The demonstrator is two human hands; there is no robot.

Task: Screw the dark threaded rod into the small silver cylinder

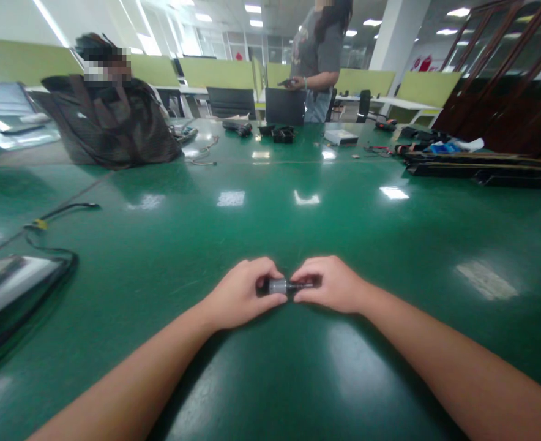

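Currently, L hand [238, 295] grips wider end of small dark cylinder [278, 286], R hand [337, 285] its thin end; long axis L-R btwn them, equally near, over green bench [265, 223] (contact unclear).

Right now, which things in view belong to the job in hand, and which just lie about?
In use: dark bottle-like object, held by left hand and right hand.

Apparently lying about: dark bag, black cable, pale box, long black strips.
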